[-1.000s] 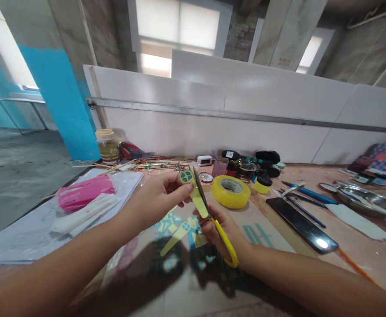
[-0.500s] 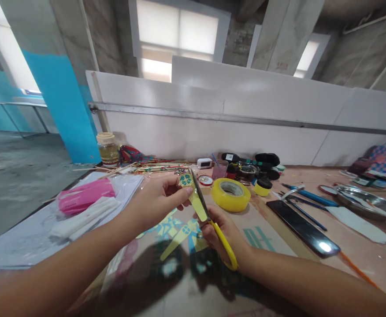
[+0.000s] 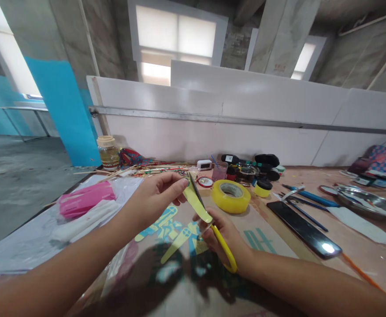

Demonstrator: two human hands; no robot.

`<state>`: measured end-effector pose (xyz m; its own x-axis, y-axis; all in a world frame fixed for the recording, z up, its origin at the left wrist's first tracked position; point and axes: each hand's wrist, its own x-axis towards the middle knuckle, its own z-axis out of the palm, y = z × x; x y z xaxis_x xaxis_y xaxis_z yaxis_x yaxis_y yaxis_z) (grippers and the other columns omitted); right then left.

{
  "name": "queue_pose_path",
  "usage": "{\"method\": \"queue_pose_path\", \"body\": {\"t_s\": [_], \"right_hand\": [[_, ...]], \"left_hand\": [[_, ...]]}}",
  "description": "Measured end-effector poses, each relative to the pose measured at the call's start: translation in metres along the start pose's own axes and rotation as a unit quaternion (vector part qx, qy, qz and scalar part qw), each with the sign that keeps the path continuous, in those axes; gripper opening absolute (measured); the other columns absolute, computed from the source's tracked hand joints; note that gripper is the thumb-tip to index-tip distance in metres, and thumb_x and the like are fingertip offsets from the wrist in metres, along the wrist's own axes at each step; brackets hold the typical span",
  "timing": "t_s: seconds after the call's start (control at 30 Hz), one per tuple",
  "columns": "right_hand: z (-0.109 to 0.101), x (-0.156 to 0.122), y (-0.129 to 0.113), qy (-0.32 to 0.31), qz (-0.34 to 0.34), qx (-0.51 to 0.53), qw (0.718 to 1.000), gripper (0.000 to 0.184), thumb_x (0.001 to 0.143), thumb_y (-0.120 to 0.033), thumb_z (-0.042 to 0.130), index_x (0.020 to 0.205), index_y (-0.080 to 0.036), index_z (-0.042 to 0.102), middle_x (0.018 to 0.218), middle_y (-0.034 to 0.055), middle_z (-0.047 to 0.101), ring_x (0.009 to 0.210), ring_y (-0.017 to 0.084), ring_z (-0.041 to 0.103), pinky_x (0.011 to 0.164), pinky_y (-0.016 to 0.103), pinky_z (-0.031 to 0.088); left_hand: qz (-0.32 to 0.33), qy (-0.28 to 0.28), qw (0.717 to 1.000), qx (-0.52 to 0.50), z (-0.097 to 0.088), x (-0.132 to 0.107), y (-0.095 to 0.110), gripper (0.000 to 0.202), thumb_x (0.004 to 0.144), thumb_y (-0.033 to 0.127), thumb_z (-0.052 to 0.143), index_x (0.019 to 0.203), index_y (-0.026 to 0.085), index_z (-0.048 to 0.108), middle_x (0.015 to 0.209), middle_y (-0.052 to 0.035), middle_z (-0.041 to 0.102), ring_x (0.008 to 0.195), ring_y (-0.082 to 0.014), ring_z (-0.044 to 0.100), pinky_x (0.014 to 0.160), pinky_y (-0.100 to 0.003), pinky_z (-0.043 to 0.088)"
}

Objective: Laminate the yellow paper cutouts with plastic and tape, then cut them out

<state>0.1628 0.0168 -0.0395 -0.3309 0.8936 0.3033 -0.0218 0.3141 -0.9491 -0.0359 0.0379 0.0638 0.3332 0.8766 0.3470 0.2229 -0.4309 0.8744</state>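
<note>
Between the thumb and fingers of my left hand (image 3: 166,190) is a long pale-yellow cut-out piece (image 3: 194,201), its upper end covered by the thumb. My right hand (image 3: 220,229) grips yellow-handled scissors (image 3: 224,246), whose blades point up and away along the right edge of the piece. The lower end of the piece lies close to the scissors' pivot. Below both hands, similar yellow and blue cut-outs (image 3: 177,240) and scraps lie in a loose pile on a printed brown sheet (image 3: 246,264).
A roll of yellow tape (image 3: 231,197) lies beyond my right hand. A black phone (image 3: 303,229), pens and a metal bowl (image 3: 368,200) are to the right. On the left are a pink packet (image 3: 87,199) and white sheets. A lidded jar (image 3: 108,152) stands at the back.
My left hand's hold has shifted over the patterned top of the yellow piece, which now hides most of the blue pattern. The scissors stay in nearly the same place.
</note>
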Motion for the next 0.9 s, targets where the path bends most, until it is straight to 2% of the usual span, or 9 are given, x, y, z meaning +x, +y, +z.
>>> {"method": "queue_pose_path", "body": {"t_s": [0.13,0.37,0.63,0.9], "right_hand": [[-0.001,-0.001,-0.001,-0.008,-0.017,-0.025,0.999,0.061,0.079,-0.078,0.064,0.096,-0.02,0.06,0.072,-0.004,0.045,0.057,0.01,0.033,0.049,0.023,0.03],[-0.001,0.0,-0.011,-0.019,-0.041,-0.077,0.996,0.07,0.08,-0.086,0.052,0.103,-0.021,0.058,0.084,0.0022,0.056,0.073,0.017,0.048,0.063,0.028,0.042],[0.0,0.001,-0.007,-0.012,-0.021,-0.044,0.999,0.066,0.077,-0.085,0.058,0.095,-0.021,0.057,0.077,-0.0012,0.051,0.066,0.014,0.042,0.058,0.026,0.038],[-0.002,0.003,-0.003,-0.013,-0.017,-0.025,0.999,0.063,0.076,-0.08,0.066,0.095,-0.02,0.058,0.074,-0.0024,0.051,0.063,0.012,0.042,0.055,0.025,0.038]], "left_hand": [[0.008,0.022,0.998,0.052,-0.001,0.0,-0.003,0.029,0.088,0.045,0.06,0.073,0.02,0.06,0.065,0.0019,0.063,0.061,-0.0141,0.06,0.059,-0.025,0.048],[0.033,0.009,0.99,0.134,0.002,-0.003,-0.004,0.032,0.089,0.039,0.055,0.064,0.02,0.055,0.06,0.0035,0.052,0.054,-0.0112,0.045,0.05,-0.022,0.034],[0.031,0.008,0.991,0.133,0.003,-0.002,-0.005,0.03,0.088,0.041,0.055,0.065,0.021,0.055,0.062,0.0029,0.053,0.057,-0.0124,0.047,0.052,-0.023,0.036],[0.021,0.002,0.992,0.123,0.002,-0.002,-0.002,0.03,0.087,0.041,0.057,0.065,0.021,0.057,0.06,0.0034,0.053,0.054,-0.012,0.046,0.05,-0.023,0.035]]}}
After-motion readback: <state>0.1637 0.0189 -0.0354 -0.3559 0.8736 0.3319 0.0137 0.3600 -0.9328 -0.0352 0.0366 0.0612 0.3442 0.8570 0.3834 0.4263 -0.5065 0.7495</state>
